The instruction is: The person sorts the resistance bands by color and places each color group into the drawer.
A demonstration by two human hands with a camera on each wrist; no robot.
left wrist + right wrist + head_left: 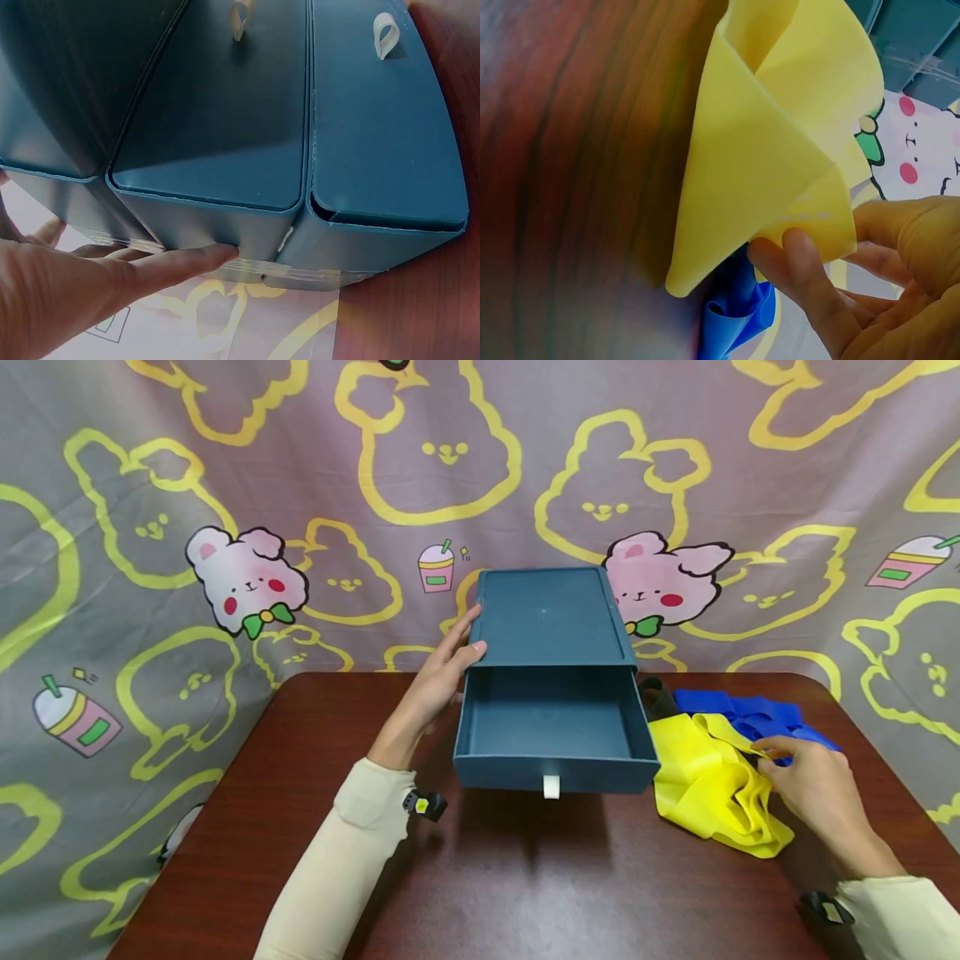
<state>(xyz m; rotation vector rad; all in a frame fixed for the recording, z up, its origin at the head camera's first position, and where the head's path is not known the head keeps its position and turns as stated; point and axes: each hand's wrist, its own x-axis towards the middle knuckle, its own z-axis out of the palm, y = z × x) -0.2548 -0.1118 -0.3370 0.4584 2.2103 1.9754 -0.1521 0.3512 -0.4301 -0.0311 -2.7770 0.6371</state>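
A dark blue drawer cabinet stands on the table, its top drawer pulled out with bare inside walls and a white pull tab. My left hand rests on the cabinet's left side with extended fingers. In the left wrist view, lower drawer fronts with white loops are closed. My right hand pinches the edge of a loosely folded yellow elastic band right of the cabinet. The right wrist view shows thumb and fingertips on the yellow sheet's corner.
A folded blue band lies behind the yellow one, with a dark rolled band beside it. The brown table reaches back to a patterned curtain close behind the cabinet.
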